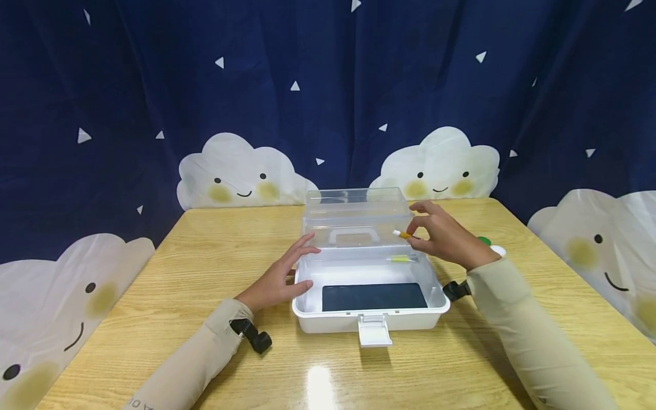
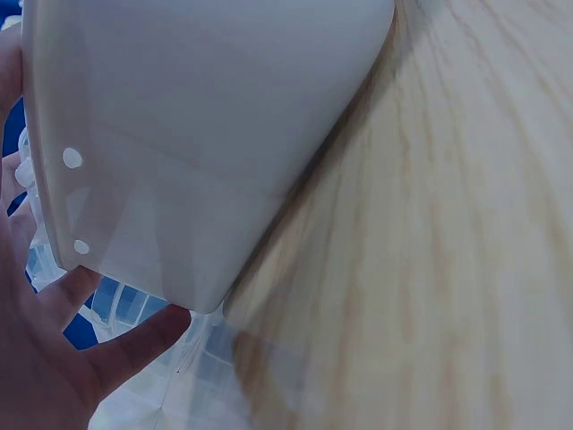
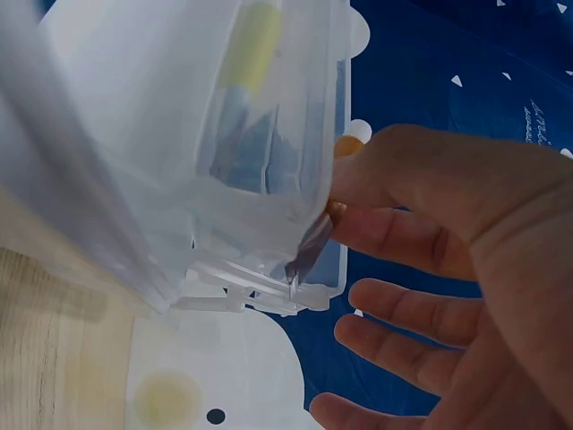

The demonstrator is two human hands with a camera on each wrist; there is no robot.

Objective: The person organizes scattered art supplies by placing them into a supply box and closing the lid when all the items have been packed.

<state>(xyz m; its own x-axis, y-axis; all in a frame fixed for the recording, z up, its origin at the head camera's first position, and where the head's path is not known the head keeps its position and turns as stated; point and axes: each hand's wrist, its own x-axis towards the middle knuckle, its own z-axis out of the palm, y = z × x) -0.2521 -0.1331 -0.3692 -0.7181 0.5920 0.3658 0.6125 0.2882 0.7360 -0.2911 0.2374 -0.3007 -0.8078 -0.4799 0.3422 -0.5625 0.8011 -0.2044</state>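
A white storage box (image 1: pixel 369 322) stands on the table with its clear lid (image 1: pixel 356 208) tipped back and its front latch (image 1: pixel 374 331) hanging down. My left hand (image 1: pixel 279 282) is at the box's left side, fingers spread and thumb over the rim. In the left wrist view its fingertips reach the box's corner. My right hand (image 1: pixel 441 236) pinches a small orange tool (image 1: pixel 404 234) with a white end, over the back right of the box. A thin flat piece (image 3: pixel 309 249) shows below these fingertips in the right wrist view. A yellow-green handled tool (image 1: pixel 402 258) lies in the box's clear tray.
A dark rectangle (image 1: pixel 374 297) lies on the box's floor. Partly hidden behind my right forearm are a green object (image 1: pixel 484 241) and a white one (image 1: pixel 498 250). Behind the wooden table (image 1: pixel 225 245) hangs a dark blue curtain (image 1: pixel 328 102) with clouds.
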